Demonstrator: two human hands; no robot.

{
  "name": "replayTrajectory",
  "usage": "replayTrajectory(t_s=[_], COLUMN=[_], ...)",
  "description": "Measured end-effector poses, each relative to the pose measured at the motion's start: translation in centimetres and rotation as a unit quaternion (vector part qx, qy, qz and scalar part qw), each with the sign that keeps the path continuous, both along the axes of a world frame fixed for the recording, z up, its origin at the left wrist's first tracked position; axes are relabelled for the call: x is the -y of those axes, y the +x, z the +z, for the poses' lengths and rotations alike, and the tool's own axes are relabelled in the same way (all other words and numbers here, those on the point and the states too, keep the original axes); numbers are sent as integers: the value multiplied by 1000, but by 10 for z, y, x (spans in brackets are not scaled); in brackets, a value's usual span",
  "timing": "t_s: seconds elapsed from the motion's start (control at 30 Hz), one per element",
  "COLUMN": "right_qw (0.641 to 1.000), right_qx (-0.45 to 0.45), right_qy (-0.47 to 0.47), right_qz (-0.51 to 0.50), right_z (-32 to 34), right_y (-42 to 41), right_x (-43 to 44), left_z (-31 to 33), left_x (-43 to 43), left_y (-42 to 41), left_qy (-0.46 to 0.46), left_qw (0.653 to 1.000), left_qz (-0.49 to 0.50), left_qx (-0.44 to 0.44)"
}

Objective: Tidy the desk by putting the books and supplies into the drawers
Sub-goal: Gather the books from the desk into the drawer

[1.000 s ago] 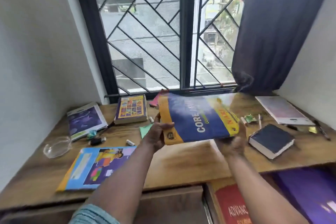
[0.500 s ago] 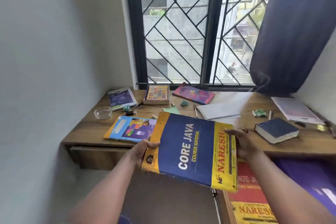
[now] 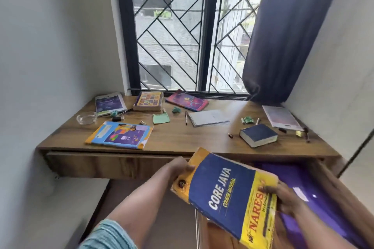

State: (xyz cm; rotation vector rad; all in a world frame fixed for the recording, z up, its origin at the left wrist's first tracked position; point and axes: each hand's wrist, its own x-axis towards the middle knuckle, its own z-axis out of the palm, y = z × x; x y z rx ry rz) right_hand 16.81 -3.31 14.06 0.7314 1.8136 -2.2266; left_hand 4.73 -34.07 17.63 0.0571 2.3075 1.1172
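Head view: left hand [image 3: 179, 168], right hand [image 3: 289, 198] grip Core Java book [image 3: 226, 194] over purple-filled drawer [image 3: 336, 186].

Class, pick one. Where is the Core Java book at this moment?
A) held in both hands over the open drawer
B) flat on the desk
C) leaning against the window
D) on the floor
A: the left hand and the right hand grip opposite edges of the Core Java book, tilted over the open drawer, off the desk.
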Motion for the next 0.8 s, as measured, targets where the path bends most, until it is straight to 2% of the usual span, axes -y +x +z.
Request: replayTrajectory(t_s=[0.07, 0.23, 0.47, 0.53, 0.63, 0.7, 0.8], right_qw=[999, 993, 968, 955, 933, 910, 893], right_qx=[13, 79, 63, 42, 46, 48, 80], right_qy=[-20, -49, -122, -166, -236, -296, -326], right_qz=[-25, -73, -208, -243, -268, -286, -298], right_z=[-9, -57, -125, -148, -164, -174, -162], right_y=[22, 49, 13, 0, -17, -24, -28], right_x=[-25, -82, -86, -70, -32, -14, 0], left_z=[-10, -49, -95, -110, -137, -147, -144], left_x=[-37, -105, -146, -156, -163, -160, -153], left_y=[10, 24, 51, 70, 92, 97, 95], left_qy=[-97, -134, -102, -83, -53, -92, -208], left_qw=[994, 991, 986, 983, 990, 988, 972], left_qz=[-22, 4, 127, 163, 124, 113, 105], left_qx=[-39, -2, -41, -1, 52, 57, 36])
